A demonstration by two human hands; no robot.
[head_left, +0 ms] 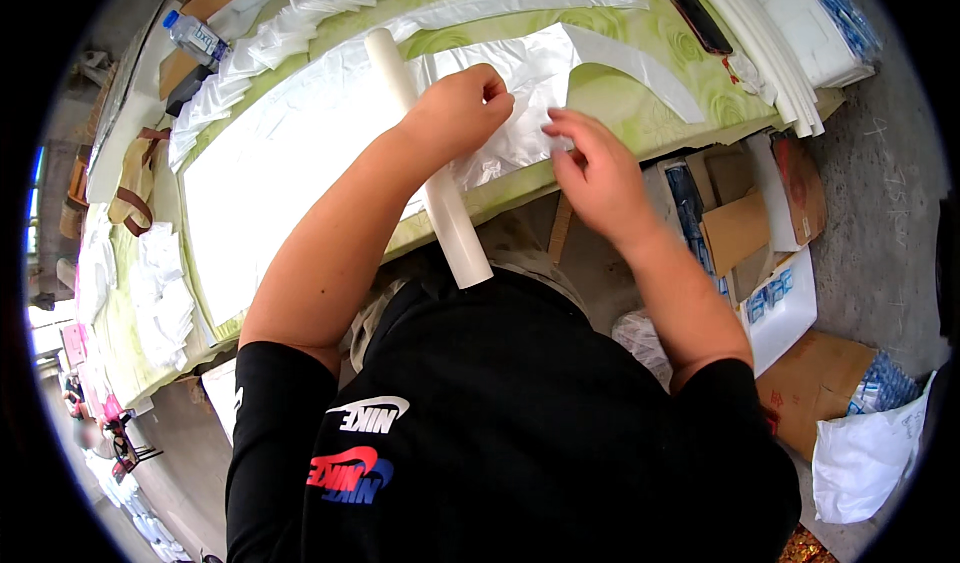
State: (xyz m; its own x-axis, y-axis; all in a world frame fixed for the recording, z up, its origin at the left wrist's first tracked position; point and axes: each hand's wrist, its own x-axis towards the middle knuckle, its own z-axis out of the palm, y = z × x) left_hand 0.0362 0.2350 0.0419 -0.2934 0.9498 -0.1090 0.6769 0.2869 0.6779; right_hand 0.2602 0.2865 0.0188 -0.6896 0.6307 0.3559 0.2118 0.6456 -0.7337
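Left hand (462,108) closed in a loose fist, pinching the crinkled clear plastic sheet (500,128) near its middle; right hand (595,168) with fingers curled, fingertips nipping the same sheet at its right edge. The two hands sit near each other, a short span of film between them. The sheet lies on the table (640,113), at its near edge, partly over the white tube (425,153) that runs under the left wrist and juts past the table toward the person's body. Judged from its wrinkles and sheen, the film is very light, limp and somewhat slippery, liable to crease or tear if tugged; an edge or corner pinch between fingertips suits it best. The tube looks stiff and light. Outward: a broad white sheet (270,193) to the left, fanned stacks of white pieces (300,13), a water bottle (195,35), a dark phone (697,18), cardboard boxes (740,228) below the table.
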